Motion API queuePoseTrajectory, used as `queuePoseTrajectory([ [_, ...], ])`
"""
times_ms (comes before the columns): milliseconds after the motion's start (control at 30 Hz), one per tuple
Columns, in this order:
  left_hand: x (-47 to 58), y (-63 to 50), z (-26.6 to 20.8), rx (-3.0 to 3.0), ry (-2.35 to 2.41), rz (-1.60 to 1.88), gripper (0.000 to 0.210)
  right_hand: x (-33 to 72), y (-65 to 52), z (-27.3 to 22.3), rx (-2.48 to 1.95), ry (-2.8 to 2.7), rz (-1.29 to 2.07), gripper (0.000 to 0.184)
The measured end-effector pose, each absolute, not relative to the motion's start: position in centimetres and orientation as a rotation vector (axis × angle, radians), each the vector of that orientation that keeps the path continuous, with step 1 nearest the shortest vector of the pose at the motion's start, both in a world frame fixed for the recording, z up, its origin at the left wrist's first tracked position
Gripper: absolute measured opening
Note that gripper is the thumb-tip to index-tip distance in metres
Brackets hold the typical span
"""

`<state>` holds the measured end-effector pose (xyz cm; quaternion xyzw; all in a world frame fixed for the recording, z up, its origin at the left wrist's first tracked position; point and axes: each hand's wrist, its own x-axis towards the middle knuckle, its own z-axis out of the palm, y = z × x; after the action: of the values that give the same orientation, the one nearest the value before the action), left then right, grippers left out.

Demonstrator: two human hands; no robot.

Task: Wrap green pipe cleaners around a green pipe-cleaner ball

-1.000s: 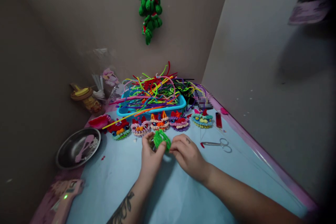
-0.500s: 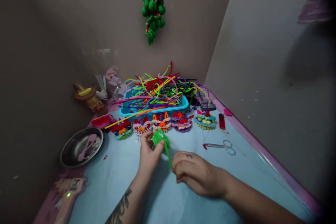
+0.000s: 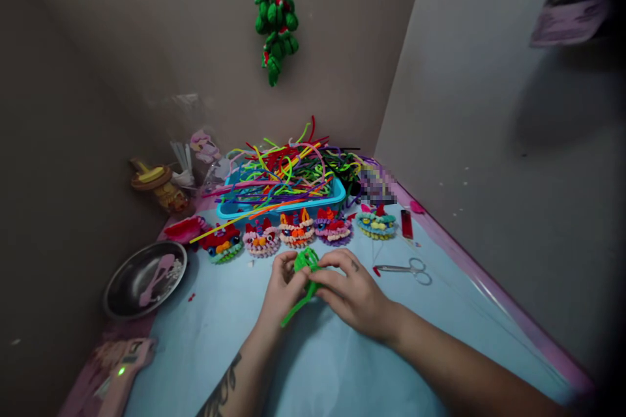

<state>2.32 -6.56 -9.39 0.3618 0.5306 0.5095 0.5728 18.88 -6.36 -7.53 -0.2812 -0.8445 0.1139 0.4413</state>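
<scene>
Grey walls meet in a corner behind a light blue surface edged in pink, and a green pipe-cleaner ornament hangs on the back wall. At the middle of the surface both hands work on a green pipe-cleaner piece: the left hand pinches its coiled part from the left, its grip closed on the coil, while the right hand presses its fingers together on the same piece from the right. A loose green tail runs down from the coil toward the person, between the two wrists. Just beyond the hands stands a row of finished pipe-cleaner faces, and behind them a turquoise tray heaped with coloured pipe cleaners. Scissors lie to the right of the hands, apart from them, with a small red lighter beyond. To the left sits a metal bowl, and near the lower left edge a pink glue gun shows a green light.
</scene>
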Motion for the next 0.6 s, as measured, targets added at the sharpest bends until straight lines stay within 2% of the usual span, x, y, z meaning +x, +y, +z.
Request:
queuePoseTrajectory([
  [267,3.0,-7.2,-8.5,0.91,1.212,1.265,0.046,18.4,-6.6,-7.9,-0.684,-2.052,0.312,0.019],
  [467,2.6,-7.2,-8.9,1.008,1.2,1.278,0.043,18.2,-6.7,-7.9,-0.733,-1.967,0.508,0.017],
  [600,2.0,-7.4,-8.8,1.179,1.027,1.151,0.059,18.3,-6.8,-7.8,-0.737,-1.914,0.6,0.016],
])
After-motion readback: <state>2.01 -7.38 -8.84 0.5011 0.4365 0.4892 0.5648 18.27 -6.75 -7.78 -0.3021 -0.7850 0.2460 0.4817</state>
